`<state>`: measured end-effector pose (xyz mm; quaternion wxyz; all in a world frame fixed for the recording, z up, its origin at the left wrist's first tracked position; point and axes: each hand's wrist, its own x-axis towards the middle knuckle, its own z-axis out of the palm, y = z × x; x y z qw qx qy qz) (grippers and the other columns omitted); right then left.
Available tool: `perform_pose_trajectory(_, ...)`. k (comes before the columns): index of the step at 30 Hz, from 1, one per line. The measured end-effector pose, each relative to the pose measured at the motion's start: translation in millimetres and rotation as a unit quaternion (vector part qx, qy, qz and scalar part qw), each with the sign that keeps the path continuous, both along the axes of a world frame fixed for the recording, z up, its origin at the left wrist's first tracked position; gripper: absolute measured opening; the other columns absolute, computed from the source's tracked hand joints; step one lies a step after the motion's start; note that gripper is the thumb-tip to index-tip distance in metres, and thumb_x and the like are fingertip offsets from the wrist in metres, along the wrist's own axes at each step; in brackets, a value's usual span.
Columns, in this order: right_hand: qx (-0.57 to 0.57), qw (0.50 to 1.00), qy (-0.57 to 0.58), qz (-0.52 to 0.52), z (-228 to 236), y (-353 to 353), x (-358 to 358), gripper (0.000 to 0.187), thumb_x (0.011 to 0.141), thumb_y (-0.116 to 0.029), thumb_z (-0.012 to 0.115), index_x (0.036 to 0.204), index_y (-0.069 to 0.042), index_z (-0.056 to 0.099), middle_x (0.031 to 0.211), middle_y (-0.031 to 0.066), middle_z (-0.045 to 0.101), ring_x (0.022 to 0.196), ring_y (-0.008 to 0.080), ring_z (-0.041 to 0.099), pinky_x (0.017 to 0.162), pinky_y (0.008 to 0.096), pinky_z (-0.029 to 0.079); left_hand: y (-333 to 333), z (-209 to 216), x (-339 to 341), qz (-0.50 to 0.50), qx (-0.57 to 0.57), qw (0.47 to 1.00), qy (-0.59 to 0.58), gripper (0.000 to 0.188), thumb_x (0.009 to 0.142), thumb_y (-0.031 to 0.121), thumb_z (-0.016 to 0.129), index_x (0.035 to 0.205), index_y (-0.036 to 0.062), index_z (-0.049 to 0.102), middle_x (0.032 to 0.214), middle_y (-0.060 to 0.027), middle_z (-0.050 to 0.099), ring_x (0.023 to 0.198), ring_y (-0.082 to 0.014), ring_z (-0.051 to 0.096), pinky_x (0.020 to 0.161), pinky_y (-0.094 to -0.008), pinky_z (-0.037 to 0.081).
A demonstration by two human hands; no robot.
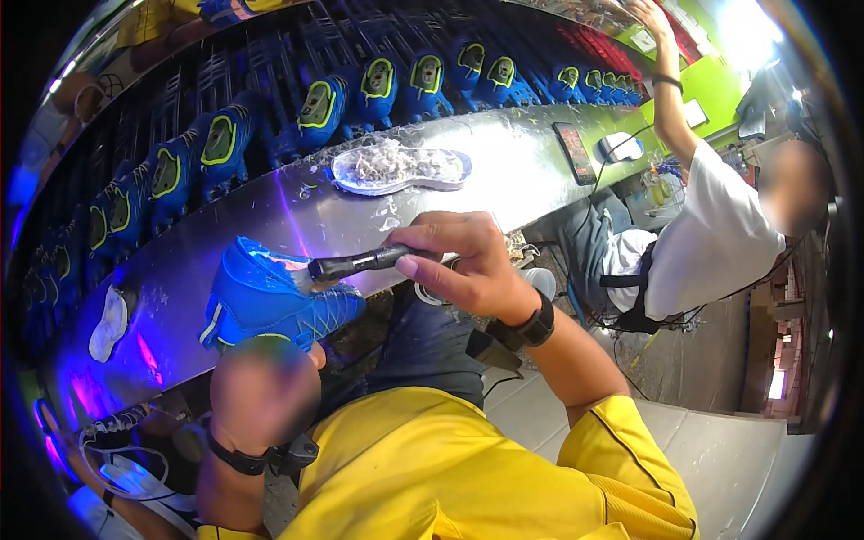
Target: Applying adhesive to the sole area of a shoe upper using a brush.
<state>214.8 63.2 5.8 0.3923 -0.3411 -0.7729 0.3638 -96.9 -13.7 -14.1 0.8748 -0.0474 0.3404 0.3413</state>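
Observation:
My right hand (463, 261) is closed round the black handle of a brush (355, 263). The brush's bristle end rests at the pale, pinkish rim along the bottom of a blue shoe upper (261, 297). That upper is tipped on its side, its laces toward the right. My left hand (265, 396), partly smeared out by a blurred patch, supports the upper from below, one fingertip showing at its lower edge. Past the brush, a white shoe sole (400, 171) covered in pale scraps lies on the metal bench. A smaller white sole-shaped piece (110, 324) lies at the left.
Blue shoes (319, 108) hang in a long row on a dark rack behind the metal bench (261, 211). A phone (573, 153) and a white device (621, 147) sit at the bench's right end. At the right sits a co-worker in a white shirt (711, 234), one arm raised.

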Motion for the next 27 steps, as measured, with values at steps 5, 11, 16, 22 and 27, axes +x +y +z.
perform_pose_trajectory(5, -0.029, 0.998, -0.041, -0.024, -9, -8, 8, 0.023, 0.092, -0.009, 0.076, 0.11, 0.006, 0.077, 0.085, 0.0151, 0.072, 0.071, 0.0236, 0.067, 0.068, 0.0338, 0.051, 4, 1, 1, 0.011, -0.02, 0.999, -0.035, 0.048, 0.109, 0.048, 0.047, 0.122, 0.0041, 0.064, 0.09, -0.0213, 0.068, 0.06, -0.0288, 0.068, 0.045, -0.0279, 0.052)
perform_pose_trajectory(11, -0.203, 0.968, 0.017, -0.147, -10, -8, 1, 0.022, 0.098, -0.015, 0.075, 0.107, 0.005, 0.077, 0.08, 0.0148, 0.07, 0.067, 0.0193, 0.064, 0.064, 0.0346, 0.049, 22, -9, 3, -0.006, 0.103, 0.994, -0.026, 0.064, 0.108, 0.056, 0.043, 0.132, -0.0003, 0.063, 0.108, -0.0234, 0.074, 0.075, -0.0364, 0.075, 0.061, -0.0414, 0.062)
perform_pose_trajectory(16, -0.253, 0.96, -0.004, -0.116, 21, -5, 4, 0.02, 0.1, -0.014, 0.074, 0.107, 0.004, 0.078, 0.075, 0.0057, 0.069, 0.07, 0.0089, 0.059, 0.062, 0.0276, 0.046, 76, 14, 16, 0.042, 0.214, 0.967, 0.135, 0.052, 0.101, 0.025, 0.061, 0.147, 0.0005, 0.057, 0.129, -0.0142, 0.073, 0.109, -0.0265, 0.075, 0.1, -0.043, 0.06)
perform_pose_trajectory(22, -0.253, 0.936, 0.097, -0.226, 36, 17, 30, 0.022, 0.104, -0.014, 0.071, 0.109, 0.005, 0.079, 0.079, -0.0005, 0.07, 0.072, 0.0059, 0.058, 0.063, 0.024, 0.044, 233, 50, 14, -0.022, 0.451, 0.768, 0.454, 0.073, 0.087, 0.019, 0.081, 0.152, -0.0001, 0.054, 0.135, -0.0126, 0.071, 0.118, -0.0235, 0.071, 0.104, -0.0375, 0.056)
perform_pose_trajectory(27, -0.273, 0.919, 0.114, -0.261, 37, 18, 35, 0.022, 0.105, -0.015, 0.07, 0.106, 0.005, 0.079, 0.079, -0.002, 0.068, 0.071, 0.0037, 0.054, 0.062, 0.0225, 0.04, 382, 39, 30, -0.135, 0.508, 0.367, 0.768, 0.087, 0.07, 0.043, 0.092, 0.143, 0.0067, 0.063, 0.141, -0.023, 0.066, 0.13, -0.0404, 0.063, 0.113, -0.0468, 0.048)
